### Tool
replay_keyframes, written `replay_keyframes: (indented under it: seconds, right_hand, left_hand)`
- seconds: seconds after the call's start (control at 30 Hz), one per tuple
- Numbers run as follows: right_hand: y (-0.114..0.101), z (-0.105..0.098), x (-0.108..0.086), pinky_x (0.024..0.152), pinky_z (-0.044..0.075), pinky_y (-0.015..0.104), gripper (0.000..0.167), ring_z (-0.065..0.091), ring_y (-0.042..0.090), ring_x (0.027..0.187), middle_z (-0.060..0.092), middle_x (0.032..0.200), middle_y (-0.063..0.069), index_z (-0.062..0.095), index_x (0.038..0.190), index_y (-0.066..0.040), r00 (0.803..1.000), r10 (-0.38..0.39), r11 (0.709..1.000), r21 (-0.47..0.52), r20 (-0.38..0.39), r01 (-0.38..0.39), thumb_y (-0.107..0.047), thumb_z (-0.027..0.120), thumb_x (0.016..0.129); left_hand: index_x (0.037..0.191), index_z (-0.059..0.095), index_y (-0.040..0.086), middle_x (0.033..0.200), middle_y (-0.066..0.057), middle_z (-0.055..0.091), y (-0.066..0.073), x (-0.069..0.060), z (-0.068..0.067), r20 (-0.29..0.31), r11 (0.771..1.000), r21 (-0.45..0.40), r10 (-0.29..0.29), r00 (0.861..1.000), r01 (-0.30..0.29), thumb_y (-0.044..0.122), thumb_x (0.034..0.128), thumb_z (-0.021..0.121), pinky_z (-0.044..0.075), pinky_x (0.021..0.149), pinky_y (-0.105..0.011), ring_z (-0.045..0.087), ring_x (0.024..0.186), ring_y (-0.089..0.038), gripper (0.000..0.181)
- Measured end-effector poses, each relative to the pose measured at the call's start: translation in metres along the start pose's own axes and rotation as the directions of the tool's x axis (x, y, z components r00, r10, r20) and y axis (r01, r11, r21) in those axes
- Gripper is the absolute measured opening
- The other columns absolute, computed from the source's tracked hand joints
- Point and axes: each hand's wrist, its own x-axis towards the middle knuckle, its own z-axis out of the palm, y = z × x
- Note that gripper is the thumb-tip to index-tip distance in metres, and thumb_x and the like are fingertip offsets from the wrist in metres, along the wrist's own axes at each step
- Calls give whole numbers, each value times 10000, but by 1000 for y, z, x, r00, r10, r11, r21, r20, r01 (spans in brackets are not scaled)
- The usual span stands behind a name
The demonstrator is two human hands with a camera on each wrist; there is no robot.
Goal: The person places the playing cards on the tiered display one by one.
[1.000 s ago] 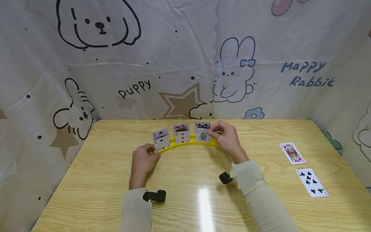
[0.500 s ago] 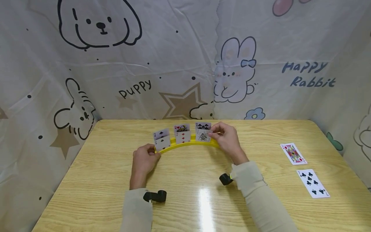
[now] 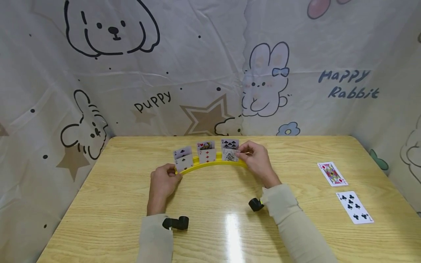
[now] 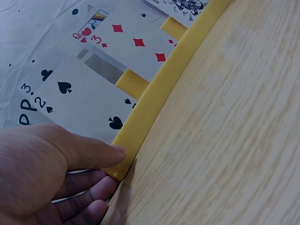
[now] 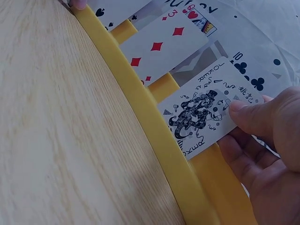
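A curved yellow card holder (image 3: 214,163) stands toward the back of the table, with playing cards upright in two rows. The left hand (image 3: 163,184) grips its left end, thumb on the front rail in the left wrist view. The right hand (image 3: 259,162) pinches the right edge of a joker card (image 5: 199,112) between thumb and fingers. That card's lower edge is at the front slot, before the ten of clubs (image 3: 229,143). Left of it stand the three of diamonds (image 5: 157,46) before the queen of hearts (image 3: 206,145), and the two of spades (image 4: 84,93) before the three of clubs (image 3: 182,151).
Face up at the right lie a diamond face card (image 3: 332,174) and the seven of clubs (image 3: 355,207). A printed cloth (image 3: 197,65) hangs behind the wooden table (image 3: 108,204). Black wrist cameras (image 3: 177,223) jut from both cuffs.
The right hand has moved slightly down with the joker card, which sits lower, so more of the ten of clubs shows behind it. The left hand keeps its grip on the card holder.
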Motion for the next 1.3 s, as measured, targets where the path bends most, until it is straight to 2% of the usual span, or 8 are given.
replay_keyframes:
  seconds: [0.33,0.6,1.03,1.3]
  right_hand:
    - [-3,-8,-3,787,547,281,123,614,221,895,660,963,89,668,920,-31,999,36,999,-31,2,-36,-25,778,863]
    - [-4,-24,-7,788,555,269,134,652,241,905,656,979,115,663,947,-8,998,57,998,-29,2,-56,-3,768,864]
    - [1,-47,-12,812,550,285,167,660,269,943,676,1024,128,669,1017,-2,996,93,986,-137,-9,-93,-68,759,893]
    - [6,-67,-15,814,545,290,230,647,278,979,676,1079,128,670,1092,-8,994,106,973,-205,-22,-109,-113,755,906]
  left_hand:
    - [1244,652,-49,1061,-174,679,-1,1,1,2,1000,5,-4,1000,4,96,864,765,536,796,-406,652,928,-266,423]
    - [1258,642,-48,1088,-178,672,1,0,1,16,1000,0,-10,1000,10,91,875,751,530,820,-418,650,954,-271,422]
    - [1278,631,-36,1104,-173,662,1,-1,0,30,999,0,-37,999,37,97,883,747,527,812,-400,632,949,-265,433]
    - [1279,628,-44,1106,-177,666,2,-1,0,32,1000,0,-17,999,17,96,883,745,531,817,-407,640,953,-267,436]
